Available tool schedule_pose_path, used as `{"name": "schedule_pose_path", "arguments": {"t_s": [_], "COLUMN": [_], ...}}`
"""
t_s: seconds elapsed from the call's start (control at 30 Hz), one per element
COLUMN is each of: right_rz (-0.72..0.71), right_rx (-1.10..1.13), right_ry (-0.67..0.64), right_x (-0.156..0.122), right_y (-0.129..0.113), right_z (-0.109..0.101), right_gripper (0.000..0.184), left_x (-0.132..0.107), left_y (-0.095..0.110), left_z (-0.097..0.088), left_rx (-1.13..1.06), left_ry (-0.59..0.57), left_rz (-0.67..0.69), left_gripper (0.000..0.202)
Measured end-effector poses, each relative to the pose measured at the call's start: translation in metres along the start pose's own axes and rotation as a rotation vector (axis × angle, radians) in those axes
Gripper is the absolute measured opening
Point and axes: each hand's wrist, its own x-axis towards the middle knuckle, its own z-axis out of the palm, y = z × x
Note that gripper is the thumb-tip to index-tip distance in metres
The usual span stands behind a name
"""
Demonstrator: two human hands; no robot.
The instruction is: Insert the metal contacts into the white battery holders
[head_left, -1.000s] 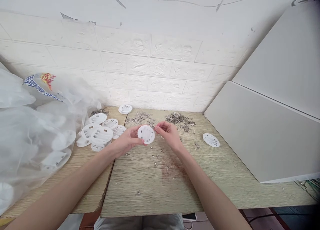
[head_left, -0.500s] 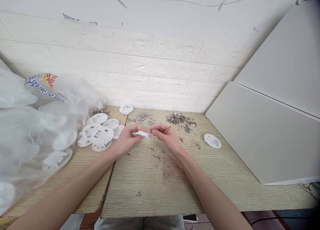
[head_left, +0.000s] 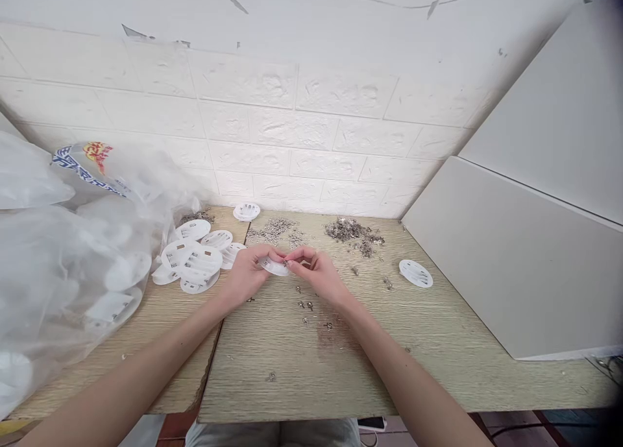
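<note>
My left hand [head_left: 247, 273] grips a round white plastic battery holder [head_left: 275, 267] by its left side, tilted above the table. At the holder's right edge, my right hand [head_left: 317, 273] pinches a small metal contact piece [head_left: 286, 263], its shape mostly hidden by the fingertips. Several loose metal contacts [head_left: 305, 305] lie on the wood below the hands. Behind the hands are a pale heap of small metal parts [head_left: 275, 229] and a darker heap of metal contacts [head_left: 351, 231]. A pile of similar white holders [head_left: 197, 260] rests to the left of my left hand.
A large clear plastic bag [head_left: 82, 265] filled with white parts takes up the left side. One white holder [head_left: 415, 274] lies on the right, another [head_left: 246, 211] near the wall. A grey panel [head_left: 525, 259] stands along the right. Two wooden tabletops [head_left: 243, 395] meet at a seam.
The white holder has turned from nearly edge-on to show more of its face. My right hand has shifted slightly left, bringing its fingertips and the metal contact onto the holder's edge.
</note>
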Motion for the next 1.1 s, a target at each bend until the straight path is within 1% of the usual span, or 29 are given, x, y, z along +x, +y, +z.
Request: {"name": "schedule_pose_path", "arguments": {"t_s": [0.13,0.23,0.37,0.5,0.67,0.77,0.97,1.1], "right_rz": [-0.047,-0.158,-0.283,-0.335,-0.402,-0.407,-0.291,-0.267], "right_rx": [-0.149,-0.275,-0.398,-0.500,-0.585,-0.594,-0.463,-0.417], "right_ry": [0.063,0.091,0.063,0.025,0.020,0.024,-0.018,-0.036], "right_x": [0.000,0.000,0.000,-0.001,-0.002,-0.002,-0.001,-0.001], "right_y": [0.000,0.002,0.004,0.007,0.012,0.014,0.011,0.009], "right_z": [0.000,0.000,-0.001,-0.002,0.001,0.002,-0.001,-0.002], "right_gripper": [0.014,0.008,0.008,0.011,0.017,0.019,0.013,0.010], "left_x": [-0.001,-0.001,-0.001,-0.001,-0.002,-0.002,-0.001,-0.001], "left_y": [-0.002,-0.005,-0.010,-0.014,-0.019,-0.021,-0.019,-0.013], "left_z": [0.000,0.000,0.000,0.000,0.002,0.001,-0.002,-0.003], "left_rx": [0.035,0.024,0.068,0.124,0.176,0.206,0.223,0.220], "left_ry": [0.019,0.050,0.045,0.026,0.009,-0.011,-0.042,-0.052], "left_rz": [0.009,0.009,0.081,0.180,0.219,0.238,0.259,0.262], "left_gripper": [0.004,0.004,0.003,0.008,0.011,0.013,0.011,0.013]}}
